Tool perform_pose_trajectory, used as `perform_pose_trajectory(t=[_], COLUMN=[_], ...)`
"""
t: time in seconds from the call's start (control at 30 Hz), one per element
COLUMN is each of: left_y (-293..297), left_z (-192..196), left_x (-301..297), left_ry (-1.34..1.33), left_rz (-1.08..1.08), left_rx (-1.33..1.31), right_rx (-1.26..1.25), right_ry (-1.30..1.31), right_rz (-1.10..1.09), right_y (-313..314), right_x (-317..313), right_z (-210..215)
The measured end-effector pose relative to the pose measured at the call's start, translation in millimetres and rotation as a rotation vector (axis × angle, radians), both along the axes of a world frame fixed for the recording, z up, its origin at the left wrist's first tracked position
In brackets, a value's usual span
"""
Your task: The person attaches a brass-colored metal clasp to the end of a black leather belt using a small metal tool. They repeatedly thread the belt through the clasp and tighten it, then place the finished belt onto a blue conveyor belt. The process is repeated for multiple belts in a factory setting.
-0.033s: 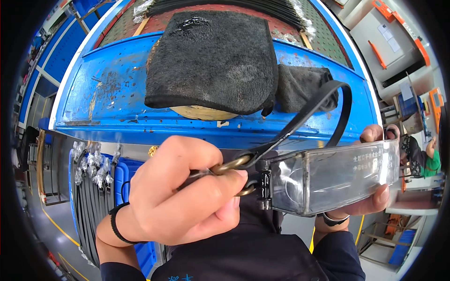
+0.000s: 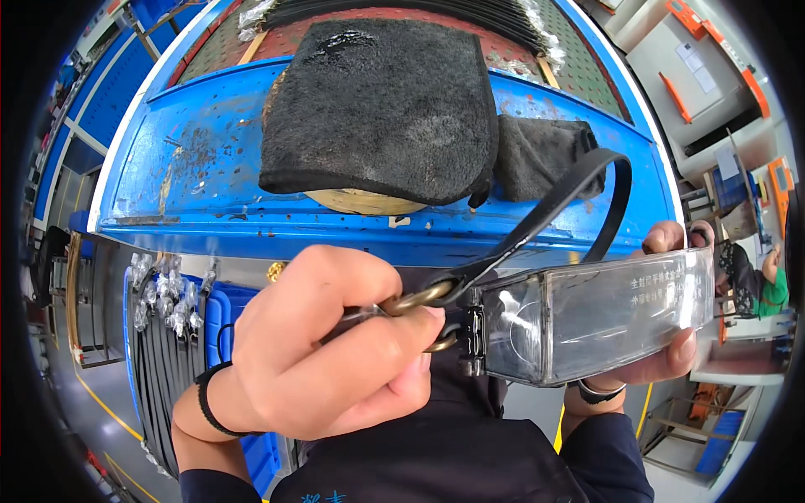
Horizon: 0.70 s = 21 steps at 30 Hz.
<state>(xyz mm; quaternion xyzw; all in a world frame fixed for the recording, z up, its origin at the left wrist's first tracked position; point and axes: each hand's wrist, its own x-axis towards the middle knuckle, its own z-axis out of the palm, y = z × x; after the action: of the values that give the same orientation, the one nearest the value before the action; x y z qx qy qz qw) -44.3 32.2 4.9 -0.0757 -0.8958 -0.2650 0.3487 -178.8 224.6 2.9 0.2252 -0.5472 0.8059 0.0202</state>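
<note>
Pinched between the fingers and thumb of my left hand (image 2: 327, 348) is a brass-coloured metal ring (image 2: 419, 297). A second brass ring (image 2: 443, 340) shows just below it. From the upper ring a narrow black strap (image 2: 553, 201) rises in a loop and comes down behind a clear plastic box (image 2: 604, 318). My right hand (image 2: 662, 360) is closed round the far end of that box, fingers above and thumb below. The box has pale printing on its side and a black fitting (image 2: 475, 331) at its left end, close to the rings.
Ahead is a blue worktable (image 2: 210, 159) with stains and chipped paint. A dark cloth (image 2: 381, 109) lies over a round wooden piece (image 2: 360, 202), with a smaller grey cloth (image 2: 537, 151) beside it. Black straps (image 2: 155, 377) with wrapped ends hang at lower left. Another person (image 2: 759, 281) is at far right.
The strap loop has shifted very slightly to the right, and the box has turned a touch. Both hands keep their holds.
</note>
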Motion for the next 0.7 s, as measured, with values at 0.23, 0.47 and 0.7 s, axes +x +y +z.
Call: perform_pose_trajectory(t=[0.23,0.47,0.7], left_y=[-2.7,-10.4,-18.9], left_z=[-0.7,-4.0,4.4], left_x=[3.5,1.3,8.5], left_ry=[-0.015,-0.003,0.053], left_rz=[0.019,0.001,0.093], left_rx=[0.044,0.084,0.107], right_rx=[-0.035,-0.325,-0.475], right_ry=[0.031,0.072,0.173], right_rz=[-0.009,0.099,0.300], right_y=[0.1,17.4,28.8], right_x=[-5.5,-11.5,-24.7], right_z=[-6.0,-1.7,6.6])
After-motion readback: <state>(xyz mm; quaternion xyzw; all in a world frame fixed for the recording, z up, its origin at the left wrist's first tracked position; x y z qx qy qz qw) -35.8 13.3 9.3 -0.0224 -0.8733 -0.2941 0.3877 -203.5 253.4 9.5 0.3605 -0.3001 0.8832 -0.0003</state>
